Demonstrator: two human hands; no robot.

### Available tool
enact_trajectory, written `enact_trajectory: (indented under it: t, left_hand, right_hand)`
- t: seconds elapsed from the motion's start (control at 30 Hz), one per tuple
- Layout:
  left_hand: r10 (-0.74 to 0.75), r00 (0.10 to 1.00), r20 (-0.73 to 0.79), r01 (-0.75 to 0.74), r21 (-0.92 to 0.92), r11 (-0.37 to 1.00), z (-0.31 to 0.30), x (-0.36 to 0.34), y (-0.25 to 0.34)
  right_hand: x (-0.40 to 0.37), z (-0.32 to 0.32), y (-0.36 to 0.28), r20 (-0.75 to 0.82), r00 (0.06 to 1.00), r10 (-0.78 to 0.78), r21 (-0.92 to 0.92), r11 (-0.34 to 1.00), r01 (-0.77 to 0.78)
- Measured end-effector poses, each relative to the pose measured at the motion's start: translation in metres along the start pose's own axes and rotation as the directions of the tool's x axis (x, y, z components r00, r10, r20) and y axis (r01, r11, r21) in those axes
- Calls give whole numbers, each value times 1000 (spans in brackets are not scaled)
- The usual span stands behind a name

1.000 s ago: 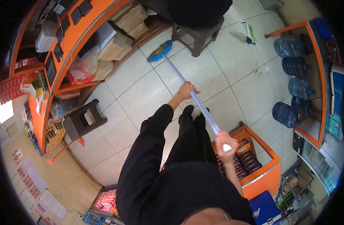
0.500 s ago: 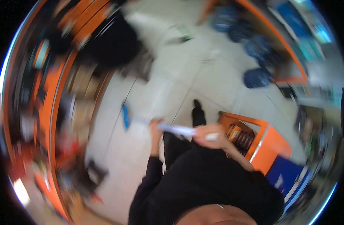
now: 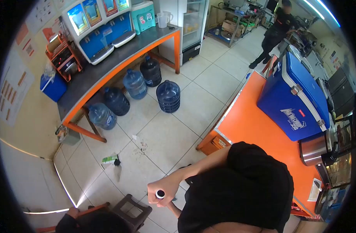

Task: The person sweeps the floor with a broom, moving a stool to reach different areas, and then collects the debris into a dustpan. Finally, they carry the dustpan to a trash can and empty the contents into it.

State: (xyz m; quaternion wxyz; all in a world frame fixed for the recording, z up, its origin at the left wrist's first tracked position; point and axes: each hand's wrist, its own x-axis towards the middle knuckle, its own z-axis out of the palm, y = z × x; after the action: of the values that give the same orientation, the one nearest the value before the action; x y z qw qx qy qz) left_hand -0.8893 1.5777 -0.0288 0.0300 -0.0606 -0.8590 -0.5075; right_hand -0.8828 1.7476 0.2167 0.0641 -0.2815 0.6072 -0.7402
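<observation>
My right hand (image 3: 164,190) is closed round a white broom handle (image 3: 157,197), whose dark hollow end points up toward me. The rest of the handle is hidden beneath the fist. Only a bit of my left forearm (image 3: 174,209) shows below the right one; the left hand's fingers are hidden behind my right hand. A dark stool (image 3: 145,211) stands just beyond my hands. On the tiles farther off lie a green-and-white object with a black part (image 3: 110,159) and a scatter of dark crumbs (image 3: 141,149).
Several large water bottles (image 3: 168,97) stand by an orange-edged counter (image 3: 123,48) with drink dispensers. To my right is an orange table (image 3: 244,120) carrying a blue cooler box (image 3: 298,101). One person (image 3: 277,31) stands far back; another's dark sleeve (image 3: 67,224) shows at lower left.
My view has swung round toward the counter and bottles. Earlier both hands were seen along the white handle, with a blue piece beyond its far end; now that piece is out of sight.
</observation>
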Motion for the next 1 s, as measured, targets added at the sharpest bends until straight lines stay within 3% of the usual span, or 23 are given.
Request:
enact_trajectory:
  t: [0.03,0.1,0.2,0.23,0.3,0.37,0.43,0.47,0.5,0.57,0.6,0.67,0.7,0.73,0.77,0.8,0.87,0.9,0.93,0.97,1.0]
  left_hand:
    - [4,1000,23,-3,-39,999,6,8,13]
    - [10,999,47,-5,-98,995,19,13,36]
    - [27,999,23,-23,-167,986,16,3,61]
    - [-193,965,175,250,-414,875,10,3,78]
    - [5,997,74,-2,-30,1000,-5,-12,58]
    - [-162,987,-23,163,25,986,-16,-36,20]
    - [-234,945,-229,227,-57,972,-30,-59,6]
    - [-289,927,-239,322,114,940,-47,-75,9]
    - [-458,869,-188,484,127,866,-57,-101,-31]
    - [-499,788,-361,586,190,788,-78,-141,-38]
    - [-447,779,-440,585,254,770,-74,-188,-86]
    - [-547,728,-414,664,227,712,-79,-243,-135]
    - [-605,658,-449,753,360,551,-74,-260,-147]
    - [-693,606,-392,794,361,490,-73,-266,-153]
    - [-729,569,-381,820,325,471,-65,-267,-157]
    - [-679,601,-422,797,257,546,-54,-261,-159]
    - [-499,713,-493,580,13,815,-43,-213,-135]
    - [-476,724,-499,511,-76,856,-48,-178,-102]
    - [-546,737,-399,493,-235,838,-39,-150,-90]
    - [-411,796,-444,430,-63,901,-40,-123,-62]
    - [-359,761,-540,367,-98,925,-18,-105,-54]
  right_hand:
    - [-3,-13,-15,-5,1000,-6,-7,1000,6]
    - [-12,-30,-45,-56,984,-167,-4,986,167]
    - [-23,-46,-75,-37,997,-66,3,998,66]
    - [-24,-50,-73,-9,998,-61,-15,998,61]
    - [-21,-37,-47,-38,993,-114,209,971,119]
    - [-14,-30,-30,54,997,-58,296,954,39]
    - [-4,-19,1,128,972,198,297,927,-228]
    - [4,-4,21,139,979,151,333,924,-190]
    - [7,12,43,160,979,123,376,910,-176]
    - [2,47,88,360,913,190,356,877,-322]
    - [-6,69,106,424,870,251,306,864,-399]
    - [-28,106,146,512,806,298,212,865,-455]
    - [-38,120,162,545,787,289,178,877,-446]
    - [-32,127,159,586,693,420,79,821,-565]
    - [-30,130,164,633,674,381,10,866,-500]
    - [-22,131,159,632,717,294,35,914,-405]
    - [11,110,126,603,746,284,1,934,-357]
    - [36,102,90,603,672,430,-214,899,-383]
    - [43,96,69,549,736,396,-171,915,-364]
    - [54,94,48,547,789,279,-128,960,-250]
    - [57,89,30,536,807,247,-60,965,-255]
